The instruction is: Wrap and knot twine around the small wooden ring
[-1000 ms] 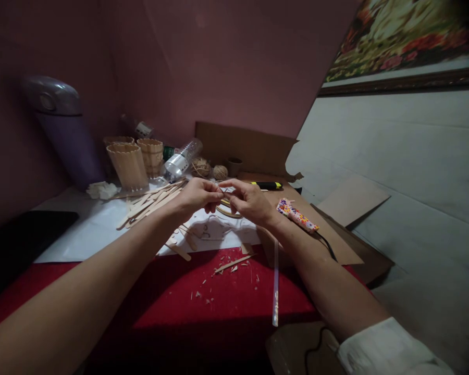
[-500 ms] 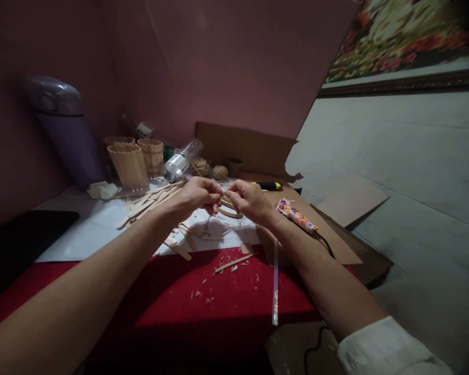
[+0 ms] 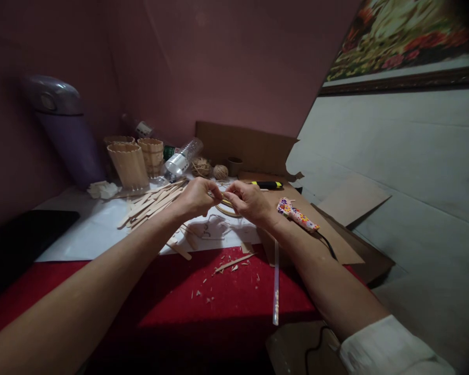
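Observation:
My left hand (image 3: 200,197) and my right hand (image 3: 247,199) meet fingertip to fingertip above the white paper. Both are closed in a pinch, and what lies between the fingers is too small to make out. Behind and below them shows part of a round hoop-like ring (image 3: 229,209), mostly covered by the hands. A pile of wooden craft sticks (image 3: 152,205) lies beside my left hand. To the right of my right hand rests a flower-patterned glue gun (image 3: 297,214) on cardboard.
Twine balls (image 3: 220,172), a plastic bottle (image 3: 183,159) and stick-covered cups (image 3: 128,166) stand behind. A black-and-yellow cutter (image 3: 269,185) lies at the right. Wood scraps and a stick (image 3: 234,262) lie on the red cloth (image 3: 172,302). A glue stick (image 3: 275,286) overhangs the front edge.
The fingers of my left hand have curled in and tilted slightly, staying at my right fingertips. The things on the table have not moved.

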A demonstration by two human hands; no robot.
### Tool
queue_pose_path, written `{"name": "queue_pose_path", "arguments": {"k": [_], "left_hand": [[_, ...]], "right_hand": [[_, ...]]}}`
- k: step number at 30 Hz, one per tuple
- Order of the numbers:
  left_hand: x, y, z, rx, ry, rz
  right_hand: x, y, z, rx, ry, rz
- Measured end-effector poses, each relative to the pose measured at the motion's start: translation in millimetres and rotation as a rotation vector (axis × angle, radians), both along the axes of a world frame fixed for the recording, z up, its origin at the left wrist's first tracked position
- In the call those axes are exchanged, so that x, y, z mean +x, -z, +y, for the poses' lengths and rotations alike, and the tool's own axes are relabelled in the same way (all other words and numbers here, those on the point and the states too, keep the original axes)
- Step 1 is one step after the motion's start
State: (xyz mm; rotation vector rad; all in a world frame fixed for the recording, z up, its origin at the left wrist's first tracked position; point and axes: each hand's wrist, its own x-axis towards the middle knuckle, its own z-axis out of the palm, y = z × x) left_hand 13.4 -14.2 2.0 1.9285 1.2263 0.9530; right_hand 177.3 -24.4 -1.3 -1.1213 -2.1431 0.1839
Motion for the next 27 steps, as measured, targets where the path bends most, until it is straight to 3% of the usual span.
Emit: {"name": "queue_pose_path", "arguments": {"k": [3,14,21,27], "left_hand": [[2.0,-1.7,-3.3,-0.030,-0.025,0.006],[2.5,-5.0,-4.8,-0.269,0.065,-0.216],[4.0,-9.8,-11.1,-0.227,0.043,-0.111],[7.1,-8.9,-12.7,-0.261,0.101,-0.239]], "right_hand": [[-0.4,1.2,0.4,0.002,-0.018,-0.024],[1.9,1.7,2.4,-0.001,-0.030,-0.032],[1.7,2.3,2.2,-0.013,-0.056,-0.043],[2.8,1.3,4.2,-0.036,-0.060,0.004]]}}
